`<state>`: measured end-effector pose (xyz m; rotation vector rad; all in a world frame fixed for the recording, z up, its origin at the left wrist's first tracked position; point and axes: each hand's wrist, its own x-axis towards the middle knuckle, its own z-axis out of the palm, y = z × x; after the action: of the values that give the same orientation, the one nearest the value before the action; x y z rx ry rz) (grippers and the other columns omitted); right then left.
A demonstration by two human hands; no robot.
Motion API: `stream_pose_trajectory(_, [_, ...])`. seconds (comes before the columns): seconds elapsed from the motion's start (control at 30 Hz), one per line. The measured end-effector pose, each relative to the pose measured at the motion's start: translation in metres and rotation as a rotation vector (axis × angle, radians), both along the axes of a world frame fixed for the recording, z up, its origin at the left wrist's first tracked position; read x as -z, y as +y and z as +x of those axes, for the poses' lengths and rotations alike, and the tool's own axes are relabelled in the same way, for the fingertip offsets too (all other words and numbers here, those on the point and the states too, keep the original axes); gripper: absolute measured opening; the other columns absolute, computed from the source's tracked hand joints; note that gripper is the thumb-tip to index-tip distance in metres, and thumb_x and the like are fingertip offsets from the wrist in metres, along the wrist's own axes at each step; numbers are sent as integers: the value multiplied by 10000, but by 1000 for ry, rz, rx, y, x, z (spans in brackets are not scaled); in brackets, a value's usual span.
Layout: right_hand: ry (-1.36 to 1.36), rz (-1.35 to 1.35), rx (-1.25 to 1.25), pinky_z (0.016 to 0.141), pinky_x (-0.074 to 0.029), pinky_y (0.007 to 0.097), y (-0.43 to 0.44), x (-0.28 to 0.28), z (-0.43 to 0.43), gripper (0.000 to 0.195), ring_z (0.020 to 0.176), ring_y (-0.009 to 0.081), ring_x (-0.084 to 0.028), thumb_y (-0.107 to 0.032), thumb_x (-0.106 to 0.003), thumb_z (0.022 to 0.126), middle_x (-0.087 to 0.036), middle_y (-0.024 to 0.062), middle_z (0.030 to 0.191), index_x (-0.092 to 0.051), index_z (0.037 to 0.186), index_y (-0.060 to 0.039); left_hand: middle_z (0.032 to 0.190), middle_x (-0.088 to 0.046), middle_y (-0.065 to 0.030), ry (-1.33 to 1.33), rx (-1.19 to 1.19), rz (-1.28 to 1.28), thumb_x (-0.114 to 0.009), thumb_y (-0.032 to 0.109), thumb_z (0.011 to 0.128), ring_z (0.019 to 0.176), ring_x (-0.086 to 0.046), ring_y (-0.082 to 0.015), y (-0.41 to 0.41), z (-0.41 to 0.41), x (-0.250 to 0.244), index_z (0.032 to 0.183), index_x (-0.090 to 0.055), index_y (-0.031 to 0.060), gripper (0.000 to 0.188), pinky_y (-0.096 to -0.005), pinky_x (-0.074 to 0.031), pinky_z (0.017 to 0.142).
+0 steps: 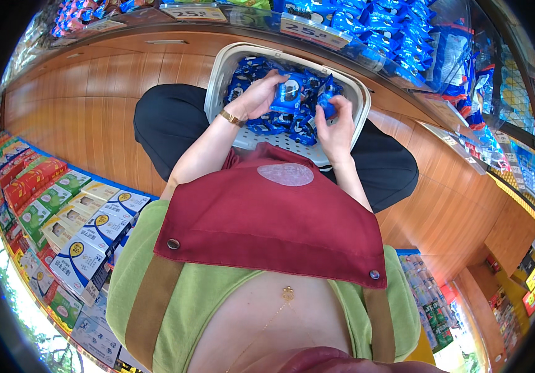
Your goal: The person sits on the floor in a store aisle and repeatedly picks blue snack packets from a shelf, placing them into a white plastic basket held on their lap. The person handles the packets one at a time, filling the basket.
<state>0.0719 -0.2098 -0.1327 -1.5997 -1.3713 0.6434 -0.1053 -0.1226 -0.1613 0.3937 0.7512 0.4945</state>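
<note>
A white perforated plastic basket (364,100) stands in front of me between my knees, holding many small blue snack packets (267,125). My left hand (260,96) is over its middle, gripping a blue packet with a cookie picture (288,95), held face up. Over the basket's right side, my right hand (336,126) pinches another blue packet (326,99) between thumb and fingers; that packet is tilted up on edge. The two held packets are apart. The lower parts of the heap are hidden under the upper packets and my hands.
Beyond the basket runs a wooden display counter (123,53) with clear bins of blue packets (389,28) and price tags (315,31) on its edge. Stacked cartons (85,252) stand at the left. Further shelves with goods curve round the right side. My bent knees flank the basket.
</note>
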Motion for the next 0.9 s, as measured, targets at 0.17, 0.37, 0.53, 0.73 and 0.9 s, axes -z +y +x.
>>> stream_pose_trajectory(0.17, [-524,235,-369,696,-404,348,6,-12,-14,254,771,230,-563,3,-641,690,-587,49,829,-591,920,-93,1235,-521,-81,-23,47,16,-288,459,969,1118,-519,-181,-9,8,-39,1357,-310,88,538,-460,-469,871])
stream_pose_trajectory(0.37, [-534,350,-485,706,-400,342,-2,-11,-24,275,815,211,-551,-10,-638,680,-562,36,863,-621,938,-103,1219,-521,-73,-119,48,2,-320,493,959,1114,-507,-175,-13,5,-24,1317,-383,93,541,-362,-429,933])
stream_pose_trajectory(0.53, [-430,289,-512,717,-412,343,-4,-10,-24,281,836,218,-558,2,-653,691,-572,44,883,-628,957,-85,1171,-546,-61,-158,57,-35,-419,428,951,1070,-528,-156,-16,7,-27,1276,-422,87,471,-342,-449,901])
stream_pose_trajectory(0.73, [-69,225,-346,726,-474,339,2,-30,-9,246,790,268,-607,-57,-719,695,-636,108,878,-655,932,-75,1086,-569,-32,64,228,244,-610,187,873,1001,-528,-95,-16,4,-23,1225,-457,64,403,-278,-438,873])
stream_pose_trajectory(0.9, [436,-512,-536,882,-465,371,22,-46,30,837,1104,281,-525,-170,-739,750,-388,221,1325,-243,1415,-57,1097,-581,-62,63,499,446,-631,310,856,970,-540,-94,-16,1,-44,1242,-459,-13,531,-245,-447,855])
